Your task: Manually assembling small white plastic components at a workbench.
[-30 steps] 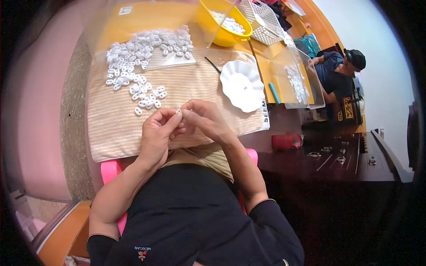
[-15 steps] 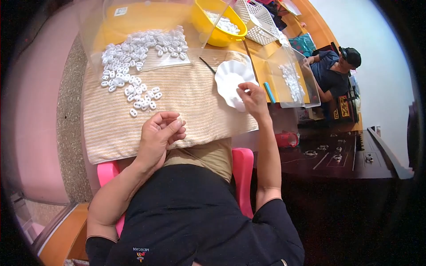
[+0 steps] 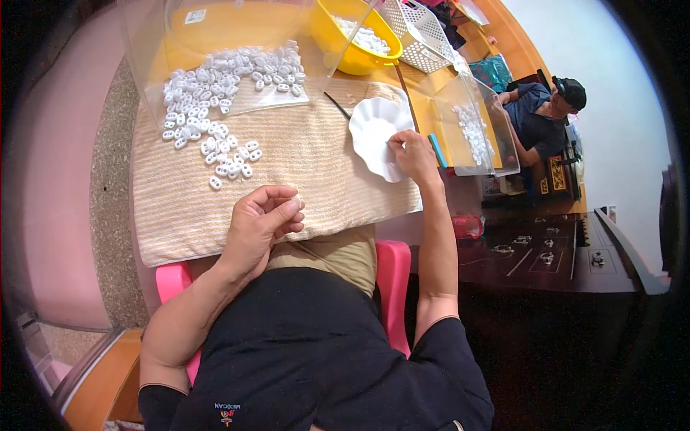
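Observation:
My left hand [image 3: 264, 219] is above the towel's near edge, thumb and forefinger closed in a pinch. A pale bit shows at its fingertips, too small to name. My right hand [image 3: 415, 154] is at the right side of a white wavy-rimmed dish [image 3: 368, 122], its fingers pinched together over the dish. What they hold, if anything, is hidden. Several small white oval pieces with two dark holes [image 3: 235, 167] lie loose on the striped towel [image 3: 316, 161], up and left of my left hand. A larger heap of them [image 3: 237, 72] spreads from a clear plastic box.
A thin black stick [image 3: 336, 105] lies beside the dish. Behind stand a yellow basin [image 3: 357, 59] of white pieces and a white perforated basket [image 3: 417, 43]. At right are a blue-green bar [image 3: 437, 150], a clear box [image 3: 471, 169] with white pieces, and another person [image 3: 535, 118] seated.
My right hand has shifted slightly right and stays pinched at the dish. My left hand has barely moved, still pinching.

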Demonstrator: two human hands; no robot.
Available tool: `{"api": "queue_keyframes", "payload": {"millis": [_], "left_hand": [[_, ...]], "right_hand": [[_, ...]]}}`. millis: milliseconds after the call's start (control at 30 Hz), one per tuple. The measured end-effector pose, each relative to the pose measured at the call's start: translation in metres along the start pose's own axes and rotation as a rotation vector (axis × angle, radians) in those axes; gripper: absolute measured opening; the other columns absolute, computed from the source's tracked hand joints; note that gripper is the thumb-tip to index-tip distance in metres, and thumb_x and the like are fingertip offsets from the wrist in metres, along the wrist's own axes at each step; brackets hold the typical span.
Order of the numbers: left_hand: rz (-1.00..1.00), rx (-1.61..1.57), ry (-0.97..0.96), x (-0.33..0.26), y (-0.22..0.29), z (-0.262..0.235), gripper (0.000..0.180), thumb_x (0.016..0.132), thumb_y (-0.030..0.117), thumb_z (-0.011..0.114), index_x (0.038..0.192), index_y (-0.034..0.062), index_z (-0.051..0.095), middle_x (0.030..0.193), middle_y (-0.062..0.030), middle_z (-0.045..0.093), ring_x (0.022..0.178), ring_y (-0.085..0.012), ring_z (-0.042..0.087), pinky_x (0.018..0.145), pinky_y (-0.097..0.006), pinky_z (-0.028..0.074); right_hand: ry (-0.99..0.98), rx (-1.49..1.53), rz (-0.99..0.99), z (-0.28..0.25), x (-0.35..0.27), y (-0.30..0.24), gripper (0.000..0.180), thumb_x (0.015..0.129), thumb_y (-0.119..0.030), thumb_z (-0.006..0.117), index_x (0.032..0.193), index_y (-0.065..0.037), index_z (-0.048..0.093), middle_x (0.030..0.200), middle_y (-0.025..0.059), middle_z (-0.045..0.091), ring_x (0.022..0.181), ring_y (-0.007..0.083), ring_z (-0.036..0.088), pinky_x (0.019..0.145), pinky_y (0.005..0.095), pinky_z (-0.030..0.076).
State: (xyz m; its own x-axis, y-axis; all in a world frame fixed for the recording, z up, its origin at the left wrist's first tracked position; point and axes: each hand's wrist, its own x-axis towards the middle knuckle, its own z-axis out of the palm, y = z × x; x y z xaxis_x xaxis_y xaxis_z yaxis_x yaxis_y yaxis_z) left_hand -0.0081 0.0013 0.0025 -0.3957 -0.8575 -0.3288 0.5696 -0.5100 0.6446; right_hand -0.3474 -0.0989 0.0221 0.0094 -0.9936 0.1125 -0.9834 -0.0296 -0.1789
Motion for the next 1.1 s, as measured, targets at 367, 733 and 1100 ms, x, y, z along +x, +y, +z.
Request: {"api": "queue_keyframes", "payload": {"millis": [367,733,1100], "left_hand": [[-0.028,0.001,0.014,0.0,0.0,0.002,0.015,0.089,0.009,0.067,0.102,0.0047,0.061,0.086,-0.0038,0.065,0.072,-0.0114,0.064,0.067,-0.025,0.056],[-0.036,0.029,0.004,-0.001,-0.002,0.001,0.015,0.089,0.009,0.066,0.102,0.0044,0.061,0.086,-0.0034,0.064,0.074,-0.0106,0.063,0.068,-0.024,0.055],[-0.034,0.021,-0.005,-0.001,-0.002,0.002,0.015,0.089,0.009,0.066,0.102,0.0045,0.061,0.087,-0.0036,0.065,0.074,-0.0107,0.063,0.068,-0.025,0.055]], "right_hand": [[-0.009,0.01,-0.078,-0.002,0.003,-0.002,0.013,0.08,-0.012,0.065,0.089,-0.002,0.067,0.088,0.0175,0.067,0.087,0.0348,0.064,0.08,0.0421,0.05],[-0.085,0.101,-0.056,-0.005,0.003,-0.007,0.015,0.08,-0.01,0.065,0.091,0.0,0.069,0.081,0.0163,0.07,0.075,0.0286,0.068,0.071,0.036,0.052],[-0.149,0.154,0.041,-0.007,0.001,-0.007,0.015,0.082,-0.013,0.066,0.088,0.001,0.067,0.083,0.017,0.068,0.081,0.0293,0.066,0.074,0.0376,0.05]]}}
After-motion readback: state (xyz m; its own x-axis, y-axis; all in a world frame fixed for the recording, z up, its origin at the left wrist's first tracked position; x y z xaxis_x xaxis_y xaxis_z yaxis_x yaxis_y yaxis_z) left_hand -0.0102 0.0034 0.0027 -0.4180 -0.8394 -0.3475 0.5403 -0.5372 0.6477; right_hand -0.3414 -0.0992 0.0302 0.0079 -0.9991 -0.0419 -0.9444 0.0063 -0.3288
